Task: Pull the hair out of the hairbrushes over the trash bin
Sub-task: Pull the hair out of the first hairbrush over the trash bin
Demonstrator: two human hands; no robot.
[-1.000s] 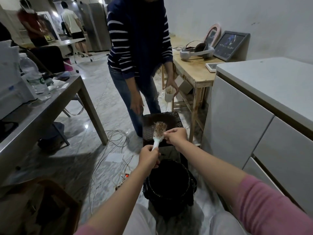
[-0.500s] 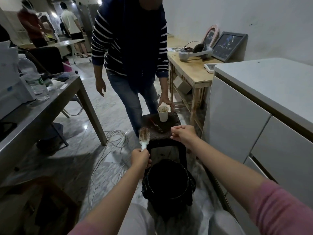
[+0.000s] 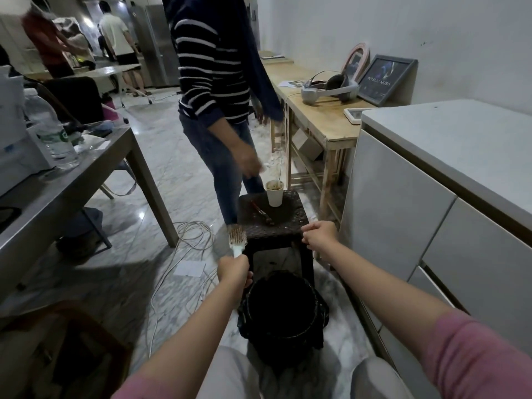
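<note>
My left hand (image 3: pixel 234 270) grips the white handle of a hairbrush (image 3: pixel 237 238). The brush stands upright, bristles matted with brownish hair, just left of a dark stool (image 3: pixel 290 226). The black lined trash bin (image 3: pixel 288 338) sits on the floor between my knees, below and right of the brush. My right hand (image 3: pixel 319 234) is at the stool's front right corner with its fingers curled over the edge. A paper cup (image 3: pixel 275 193) and a thin dark stick-like thing (image 3: pixel 262 213) sit on the stool top.
A person in a striped sweater (image 3: pixel 213 67) stands right behind the stool. A grey table (image 3: pixel 72 194) with a water bottle (image 3: pixel 54 133) is on the left. White cabinets (image 3: pixel 403 214) close in the right side, beside a wooden table (image 3: pixel 316 125). Cables (image 3: pixel 187 237) lie on the floor.
The standing person set a paper cup on the stool and drew the hand back. My left hand carried the brush leftward off the stool. My right hand left the brush and went to the stool's corner.
</note>
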